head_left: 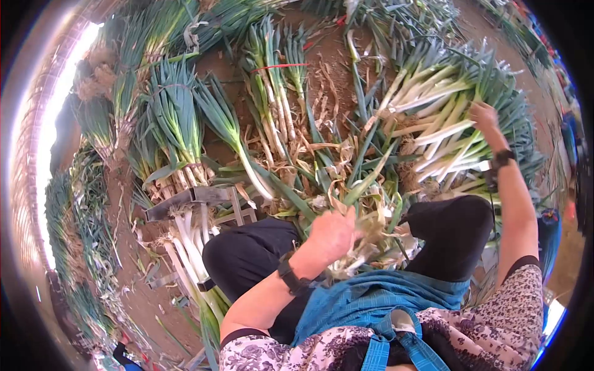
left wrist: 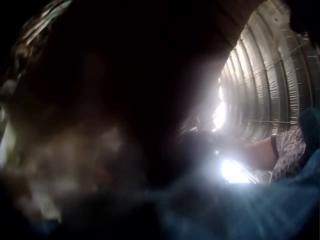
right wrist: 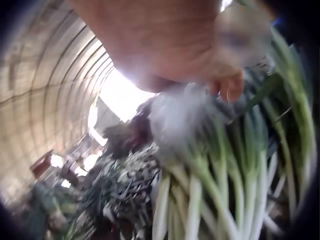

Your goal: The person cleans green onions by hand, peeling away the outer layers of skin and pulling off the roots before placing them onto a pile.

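Observation:
My right hand (head_left: 486, 117) reaches into a large heap of long green onions (head_left: 445, 136) at the right in the head view. Its fingers curl round a green onion where the white stalk turns to green leaf. In the right wrist view, bent fingertips (right wrist: 231, 87) lie over the leaves, above several pale stalks (right wrist: 250, 185). My left hand (head_left: 334, 235) is curled above my lap, over dry peeled skins (head_left: 365, 247); nothing shows clearly in its fingers. The left wrist view is mostly dark and blurred.
A tied bundle of green onions (head_left: 176, 117) stands behind a small metal stand (head_left: 195, 199) on the left. White-stalked onions (head_left: 198, 266) lie beside my left knee. Another bundle with a red band (head_left: 278, 66) lies ahead. Leaf scraps cover the soil between my knees.

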### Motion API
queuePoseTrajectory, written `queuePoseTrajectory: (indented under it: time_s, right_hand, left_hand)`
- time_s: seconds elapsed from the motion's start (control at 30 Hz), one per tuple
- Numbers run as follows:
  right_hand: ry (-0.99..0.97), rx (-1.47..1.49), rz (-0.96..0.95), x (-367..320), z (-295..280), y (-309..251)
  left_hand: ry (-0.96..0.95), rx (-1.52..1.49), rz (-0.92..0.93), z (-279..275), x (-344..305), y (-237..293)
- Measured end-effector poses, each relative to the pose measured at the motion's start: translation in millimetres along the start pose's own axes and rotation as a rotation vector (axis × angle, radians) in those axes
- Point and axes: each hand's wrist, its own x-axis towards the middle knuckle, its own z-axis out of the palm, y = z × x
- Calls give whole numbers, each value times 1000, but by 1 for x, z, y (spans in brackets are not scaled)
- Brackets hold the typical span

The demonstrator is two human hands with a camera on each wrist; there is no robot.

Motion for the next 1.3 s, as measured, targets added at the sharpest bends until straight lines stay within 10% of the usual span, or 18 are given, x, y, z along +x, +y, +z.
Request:
queuePoseTrajectory:
  time_s: [0.07, 0.1, 0.17, 0.23, 0.43, 0.83, 0.87, 1.03, 1.2, 1.3]
  right_hand:
    - [-300, -136, -94, -22, 141, -27]
    - [-615, 93, -42, 5, 197, 12]
    - [-635, -554, -241, -61, 322, -11]
    - [-784, -404, -177, -80, 423, 48]
    - [-737, -654, -213, -175, 615, 117]
    - [-591, -558, -6, -172, 624, 136]
    - [-667, -228, 413, -170, 609, 111]
    - [-828, 195, 726, -142, 489, 28]
    - [-856, 129, 653, -179, 386, -10]
    - [-972, -139, 463, -242, 331, -51]
  left_hand:
    - [502, 249, 81, -8, 2, -27]
    - [455, 221, 11, -17, 1, -34]
    - [389, 238, -83, -22, -4, -39]
    - [268, 166, -87, -30, -12, -40]
    - [338, 47, -30, -44, -20, -66]
    - [367, 55, -139, -46, -35, -91]
    - [305, 61, -101, -45, -36, -88]
    - [462, -190, -19, -36, -22, -93]
    - [1087, -670, -84, -24, 45, -126]
    - [1031, -1293, -423, 23, 119, -184]
